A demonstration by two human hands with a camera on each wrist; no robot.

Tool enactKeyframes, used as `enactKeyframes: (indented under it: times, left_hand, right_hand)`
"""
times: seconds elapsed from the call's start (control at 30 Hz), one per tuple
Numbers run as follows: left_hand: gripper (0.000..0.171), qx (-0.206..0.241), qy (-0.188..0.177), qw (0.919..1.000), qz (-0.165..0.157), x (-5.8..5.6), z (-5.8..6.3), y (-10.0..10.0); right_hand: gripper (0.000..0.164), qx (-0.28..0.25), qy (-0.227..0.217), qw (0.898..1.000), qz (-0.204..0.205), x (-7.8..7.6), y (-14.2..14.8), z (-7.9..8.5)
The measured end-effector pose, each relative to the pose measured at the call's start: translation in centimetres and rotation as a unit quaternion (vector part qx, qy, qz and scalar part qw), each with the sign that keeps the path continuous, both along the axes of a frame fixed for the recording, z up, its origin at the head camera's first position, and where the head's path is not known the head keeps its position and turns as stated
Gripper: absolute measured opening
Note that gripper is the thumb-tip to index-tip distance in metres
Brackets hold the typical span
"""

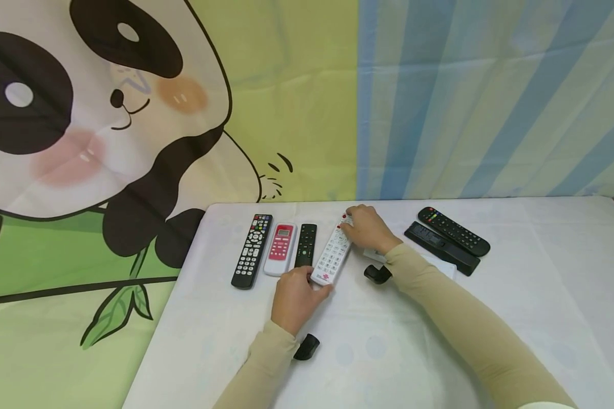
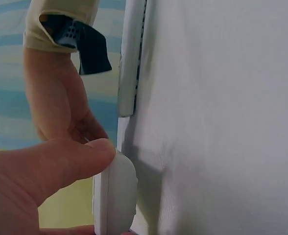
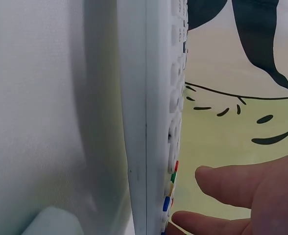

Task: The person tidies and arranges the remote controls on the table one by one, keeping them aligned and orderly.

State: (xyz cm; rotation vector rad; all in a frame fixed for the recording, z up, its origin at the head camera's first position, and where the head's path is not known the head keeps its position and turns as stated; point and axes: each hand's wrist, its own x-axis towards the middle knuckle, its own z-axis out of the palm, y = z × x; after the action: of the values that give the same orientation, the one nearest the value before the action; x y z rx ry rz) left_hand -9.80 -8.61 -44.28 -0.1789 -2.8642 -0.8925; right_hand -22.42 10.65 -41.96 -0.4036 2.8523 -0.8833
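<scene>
A table (image 1: 517,318) is covered by a white cloth. 6 remote controls are laid on it. 3 are set side by side at the far left: a black remote (image 1: 252,250), a pink-and-white remote (image 1: 280,249) and a slim black remote (image 1: 305,245). A white remote (image 1: 331,257) is placed just right of these. 2 black remotes (image 1: 449,237) are positioned together at the far right.
</scene>
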Motion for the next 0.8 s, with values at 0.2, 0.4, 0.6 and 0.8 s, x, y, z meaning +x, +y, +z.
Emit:
enactKeyframes:
  times: [0.2, 0.4, 0.6, 0.8]
  left_hand:
    - [0.048, -0.011, 0.015, 0.9998, 0.005, 0.7, 0.0, 0.6]
    - [0.045, -0.028, 0.026, 0.9991, 0.020, 1.1, -0.2, 1.3]
    - [0.044, -0.041, 0.040, 0.9975, 0.042, 1.3, -0.3, 1.7]
    - [0.044, -0.055, 0.034, 0.9966, 0.051, 1.2, -0.1, 2.2]
  right_hand:
    - [0.047, 0.002, 0.013, 1.000, 0.020, -0.2, -0.6, -0.4]
    - [0.048, 0.008, 0.019, 0.999, 0.049, -0.6, -1.0, -0.8]
    - [0.047, 0.018, 0.026, 0.998, 0.059, -0.9, -1.6, -0.7]
    - [0.046, 0.019, 0.029, 0.997, 0.068, -1.3, -2.0, -1.0]
